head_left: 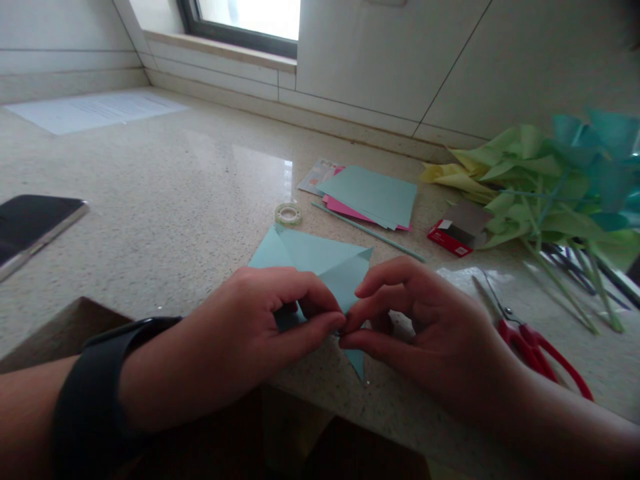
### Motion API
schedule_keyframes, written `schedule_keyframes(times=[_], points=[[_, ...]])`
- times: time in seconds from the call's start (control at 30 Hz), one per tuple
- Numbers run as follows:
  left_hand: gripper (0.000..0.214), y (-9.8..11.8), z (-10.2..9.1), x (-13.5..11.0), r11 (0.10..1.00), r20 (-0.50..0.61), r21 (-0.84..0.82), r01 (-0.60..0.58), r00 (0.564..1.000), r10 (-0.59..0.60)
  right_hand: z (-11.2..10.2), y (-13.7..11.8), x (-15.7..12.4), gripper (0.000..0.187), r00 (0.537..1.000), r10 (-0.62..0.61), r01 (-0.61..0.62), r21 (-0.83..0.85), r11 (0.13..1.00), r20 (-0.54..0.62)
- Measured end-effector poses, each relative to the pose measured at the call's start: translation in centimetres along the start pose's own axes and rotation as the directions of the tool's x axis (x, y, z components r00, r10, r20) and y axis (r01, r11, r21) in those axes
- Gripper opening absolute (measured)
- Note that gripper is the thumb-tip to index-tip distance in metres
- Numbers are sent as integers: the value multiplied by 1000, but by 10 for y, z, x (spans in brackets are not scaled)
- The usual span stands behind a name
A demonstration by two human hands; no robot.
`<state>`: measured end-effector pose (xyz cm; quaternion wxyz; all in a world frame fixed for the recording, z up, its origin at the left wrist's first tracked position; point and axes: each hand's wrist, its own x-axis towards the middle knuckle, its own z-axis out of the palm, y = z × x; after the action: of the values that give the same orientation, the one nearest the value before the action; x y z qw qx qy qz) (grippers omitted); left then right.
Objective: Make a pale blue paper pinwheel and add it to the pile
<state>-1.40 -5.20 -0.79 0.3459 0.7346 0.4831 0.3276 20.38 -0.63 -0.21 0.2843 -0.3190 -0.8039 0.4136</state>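
A light blue sheet of paper [320,257] with crease lines lies on the speckled countertop [200,193], a pointed corner hanging toward the counter's front edge. Over its near part, my left hand [280,320] pinches with thumb and index finger at the paper's near side. My right hand [415,313] meets it there, thumb and fingertips pressed together at the same spot. The fingertips hide exactly what part of the paper is gripped. A dark band [95,387] sits on my left wrist. Red-handled scissors [537,347] lie beside my right forearm.
Behind the paper are a tape roll [289,214], a thin green stick [370,231] and stacked blue and pink paper [373,193]. A red box [455,233] and paper flowers [530,173] lie right. A phone [37,227] and printed sheet [95,110] lie left.
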Motion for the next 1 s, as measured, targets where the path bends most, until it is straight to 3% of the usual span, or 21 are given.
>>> schedule_keyframes(times=[0.4, 0.57, 0.73, 0.87, 1.0], points=[[6, -1, -1, -1, 1000, 13, -4, -15, 1000, 15, 4, -2, 3, 32, 993, 119, -120, 99, 988, 12], [5, -2, -1, -2, 999, 19, 7, -37, 999, 37, 1, -1, 2, 13, 996, 80, -77, -62, 995, 41], [5, -2, -1, -5, 995, 12, 56, -77, 997, 77, -3, -1, 2, 5, 997, 21, -14, -87, 996, 73], [15, 1, -2, -7, 966, -1, 177, -189, 981, 193, -5, -1, 1, 7, 997, 12, -5, -95, 995, 80], [13, 7, -3, -7, 889, -7, 293, -352, 929, 370, -6, -2, 0, 10, 998, -17, 22, -110, 994, 53]])
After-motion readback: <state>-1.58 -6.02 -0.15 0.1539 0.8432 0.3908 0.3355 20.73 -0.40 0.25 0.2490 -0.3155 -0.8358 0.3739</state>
